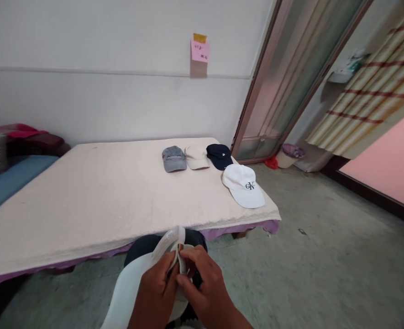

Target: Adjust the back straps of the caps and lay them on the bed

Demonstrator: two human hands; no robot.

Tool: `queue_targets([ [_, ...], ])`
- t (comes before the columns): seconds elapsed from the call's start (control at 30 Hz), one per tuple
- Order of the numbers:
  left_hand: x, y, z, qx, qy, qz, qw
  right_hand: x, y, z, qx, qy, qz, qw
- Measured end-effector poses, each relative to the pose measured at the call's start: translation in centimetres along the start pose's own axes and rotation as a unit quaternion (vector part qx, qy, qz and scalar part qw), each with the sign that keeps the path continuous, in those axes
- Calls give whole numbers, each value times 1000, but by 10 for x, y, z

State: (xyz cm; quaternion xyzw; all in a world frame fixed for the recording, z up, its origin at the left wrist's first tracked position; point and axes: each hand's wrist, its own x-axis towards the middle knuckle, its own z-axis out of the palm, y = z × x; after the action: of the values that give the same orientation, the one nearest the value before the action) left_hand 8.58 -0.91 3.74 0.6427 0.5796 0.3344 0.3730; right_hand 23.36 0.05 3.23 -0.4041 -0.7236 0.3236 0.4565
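A white baseball cap point(128, 281) is held over my lap, its brim toward the lower left and its back strap toward me. My left hand point(157, 288) pinches the strap from the left. From the other side, my right hand point(205, 283) grips the same strap beside a small brass-coloured buckle point(180, 247). The fingers of both hands nearly meet there and partly hide the strap. On the bed ahead lie a grey cap point(174, 159), a cream cap point(197, 157), a navy cap point(219, 156) and a white cap with black letters point(243, 185).
The bed point(95, 196) has a pale cover with a purple cloth beneath its edge. Cushions and folded fabric point(34, 141) are at the far left. A pink note point(199, 50) hangs on the wall. A bin point(290, 156) stands by the glass door point(273, 77), near a striped curtain point(376, 87).
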Motion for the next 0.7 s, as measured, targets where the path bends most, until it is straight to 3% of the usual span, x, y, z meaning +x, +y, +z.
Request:
queue_targets([
  [0.37, 0, 9, 2, -8, 3, -28, 1000, -3, 7, 3, -1, 31, -13, 999],
  [0.7, -3, 11, 3, -40, 3, -7, 999, -6, 5, 3, 41, 25, 1, 999],
])
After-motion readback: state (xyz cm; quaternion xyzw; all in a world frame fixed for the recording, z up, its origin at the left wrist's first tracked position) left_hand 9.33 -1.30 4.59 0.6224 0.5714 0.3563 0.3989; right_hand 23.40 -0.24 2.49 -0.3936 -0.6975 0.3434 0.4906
